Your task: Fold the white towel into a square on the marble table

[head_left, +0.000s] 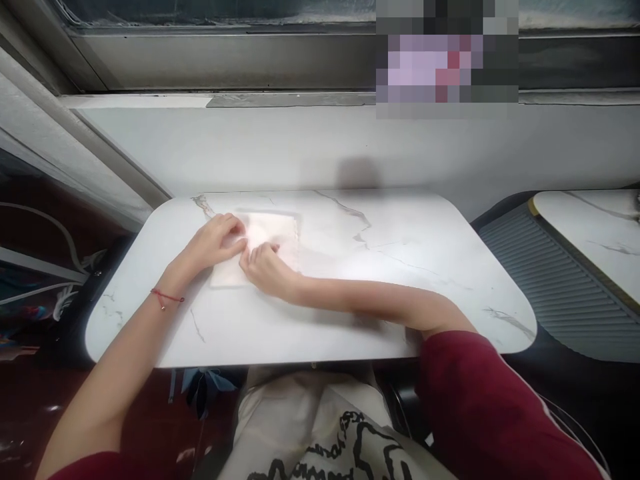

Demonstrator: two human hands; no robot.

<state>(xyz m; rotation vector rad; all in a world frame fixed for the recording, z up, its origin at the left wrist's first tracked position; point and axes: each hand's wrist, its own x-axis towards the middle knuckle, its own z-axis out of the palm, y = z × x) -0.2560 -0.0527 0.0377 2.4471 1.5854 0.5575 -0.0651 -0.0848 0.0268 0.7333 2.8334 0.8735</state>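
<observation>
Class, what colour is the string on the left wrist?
Red; the string shows best in the head view.

We see a white marble-veined counter point(400, 267); a pale square paper sheet point(280, 230) lies flat toward ten o'clock.
</observation>
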